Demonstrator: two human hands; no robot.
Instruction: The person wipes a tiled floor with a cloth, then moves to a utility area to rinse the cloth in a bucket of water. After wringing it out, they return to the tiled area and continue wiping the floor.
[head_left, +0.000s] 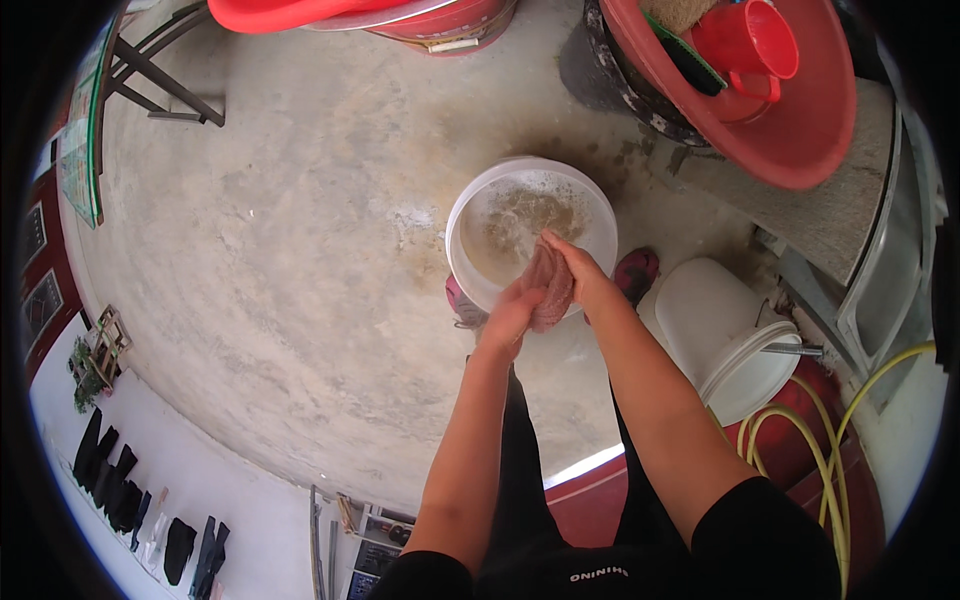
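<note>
A wet pinkish-brown cloth is bunched up between my two hands, over the near part of a white plastic bucket. My left hand grips its lower left side, and my right hand grips its upper right side with the fingers partly hidden. Cloudy, sudsy water lies in the bucket, with its surface disturbed. The bucket stands on the concrete floor between my dark pink shoes.
To the right, a white bucket lies tipped beside a yellow hose. A red basin holding a red mug rests on a black bucket. Another red bucket stands ahead. A metal frame is at far left.
</note>
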